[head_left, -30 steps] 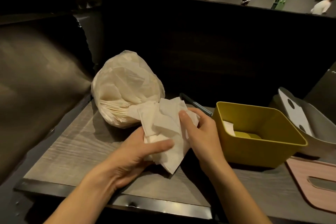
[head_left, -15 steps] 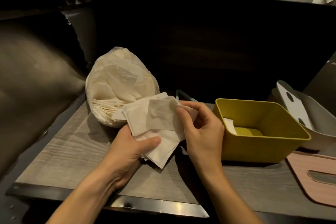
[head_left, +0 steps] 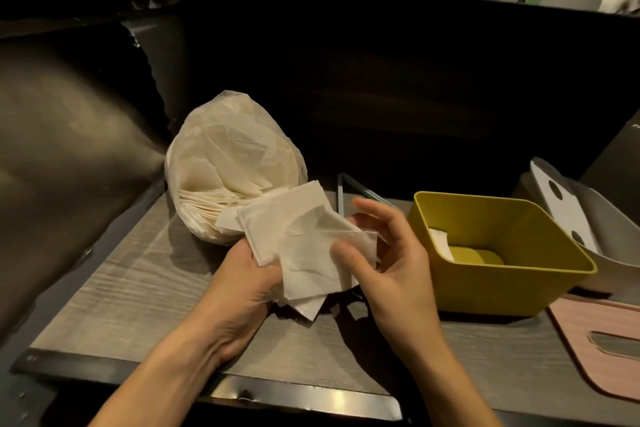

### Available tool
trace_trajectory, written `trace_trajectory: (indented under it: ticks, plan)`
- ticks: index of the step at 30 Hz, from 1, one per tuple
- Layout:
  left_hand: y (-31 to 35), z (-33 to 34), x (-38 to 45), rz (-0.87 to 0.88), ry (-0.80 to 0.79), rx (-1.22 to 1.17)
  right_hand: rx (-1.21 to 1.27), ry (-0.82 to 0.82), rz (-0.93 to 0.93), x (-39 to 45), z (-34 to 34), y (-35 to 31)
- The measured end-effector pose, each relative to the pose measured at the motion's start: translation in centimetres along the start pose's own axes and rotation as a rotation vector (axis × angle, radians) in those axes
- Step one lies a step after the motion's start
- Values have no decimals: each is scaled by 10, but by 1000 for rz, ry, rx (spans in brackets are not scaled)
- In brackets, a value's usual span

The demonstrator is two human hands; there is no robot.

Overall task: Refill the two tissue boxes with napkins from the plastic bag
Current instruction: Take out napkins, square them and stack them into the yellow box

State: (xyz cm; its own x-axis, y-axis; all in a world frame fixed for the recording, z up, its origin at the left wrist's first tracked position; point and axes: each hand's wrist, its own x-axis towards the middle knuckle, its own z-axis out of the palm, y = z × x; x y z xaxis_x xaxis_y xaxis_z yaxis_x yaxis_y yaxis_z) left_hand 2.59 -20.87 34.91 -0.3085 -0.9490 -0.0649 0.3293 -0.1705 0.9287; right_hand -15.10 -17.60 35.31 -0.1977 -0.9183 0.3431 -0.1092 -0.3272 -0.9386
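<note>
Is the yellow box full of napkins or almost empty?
Almost empty. The yellow box is open on top, its bare bottom shows, and only one napkin leans against its left inner wall.

Beside the yellow box (head_left: 498, 274), your napkins (head_left: 304, 246) hide your left hand's (head_left: 242, 291) fingers; the pink lid (head_left: 602, 350) runs off-frame.
</note>
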Motion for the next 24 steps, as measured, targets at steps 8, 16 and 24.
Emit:
trace_trajectory:
  ticks: [8, 16, 24]
  plan:
    - [4, 1, 0, -121, 49, -333, -165, 62, -61, 2, 7, 4]
    - [-2, 0, -3, -58, -26, -2, -140, -20, -94, 9, 4, -2]
    - [1, -2, -3, -46, -117, 38, -450, -243, -213, 41, -10, -28]
